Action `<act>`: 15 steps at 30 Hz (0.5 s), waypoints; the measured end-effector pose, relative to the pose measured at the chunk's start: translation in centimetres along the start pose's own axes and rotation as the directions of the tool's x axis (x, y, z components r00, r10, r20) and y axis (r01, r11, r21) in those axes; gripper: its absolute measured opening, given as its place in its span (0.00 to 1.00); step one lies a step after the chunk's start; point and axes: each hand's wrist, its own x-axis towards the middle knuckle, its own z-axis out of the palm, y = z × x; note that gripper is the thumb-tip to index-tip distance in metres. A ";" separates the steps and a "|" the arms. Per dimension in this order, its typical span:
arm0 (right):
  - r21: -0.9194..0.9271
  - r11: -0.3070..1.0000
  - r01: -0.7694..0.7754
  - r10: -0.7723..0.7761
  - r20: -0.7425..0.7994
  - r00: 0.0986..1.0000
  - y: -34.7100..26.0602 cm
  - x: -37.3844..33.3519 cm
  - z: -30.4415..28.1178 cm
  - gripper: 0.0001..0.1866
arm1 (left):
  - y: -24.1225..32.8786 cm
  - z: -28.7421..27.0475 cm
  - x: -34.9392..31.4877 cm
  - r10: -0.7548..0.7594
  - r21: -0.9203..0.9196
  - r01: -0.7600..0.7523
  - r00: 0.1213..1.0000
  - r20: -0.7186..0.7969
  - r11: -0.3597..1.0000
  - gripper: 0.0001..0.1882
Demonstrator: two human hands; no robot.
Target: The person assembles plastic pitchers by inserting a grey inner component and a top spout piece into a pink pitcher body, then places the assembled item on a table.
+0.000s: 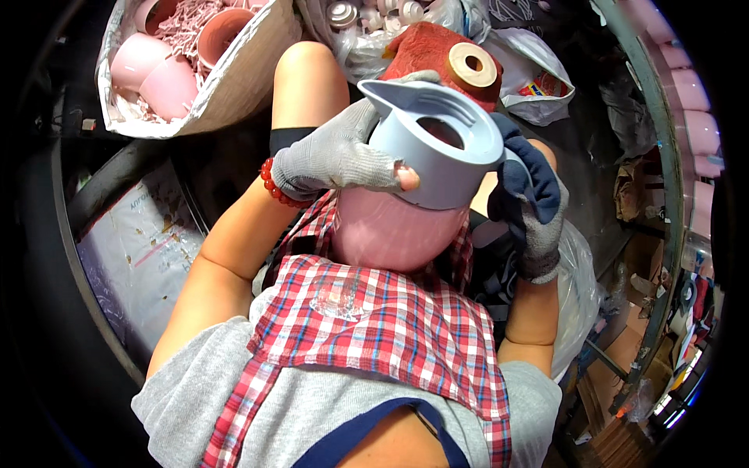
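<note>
A jug with a rounded pink body [398, 234] and a pale blue-grey spouted collar [437, 171] tilts above my lap. Its round mouth shows a dark opening. Wrapped against the collar's left side is my left hand [343, 156], in a grey glove with the thumb tip bare. My right hand [530, 195], gloved in dark blue and grey, closes round the jug's handle on the right; part of its fingers is hidden. Just beyond the jug lies a red cloth [421, 48] with a cream ring [473, 65] against it.
A white woven sack [242, 70] at the far left holds several pink jug bodies [168, 86]. Clear bags with white round parts [343, 14] stand at the far middle. Along the right, a metal rail [663, 140] borders more pink pieces [700, 132]. A checked apron [374, 312] covers my lap.
</note>
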 end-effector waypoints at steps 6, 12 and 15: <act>0.002 0.998 0.068 -0.067 0.220 0.973 0.8 5.7 -2.2 0.39 | 1.0 -0.2 -0.1 -0.013 -0.017 0.011 0.991 -0.134 1.000 0.56; -0.733 0.591 0.337 -0.417 0.079 0.905 10.3 17.5 -4.4 0.37 | 2.2 -0.9 0.2 0.071 0.079 -0.049 0.952 -0.298 0.996 0.61; -0.982 0.175 0.077 -0.140 0.053 0.989 12.8 20.4 -3.0 0.50 | 3.2 -2.5 1.3 0.198 0.183 -0.142 0.919 -0.340 0.973 0.61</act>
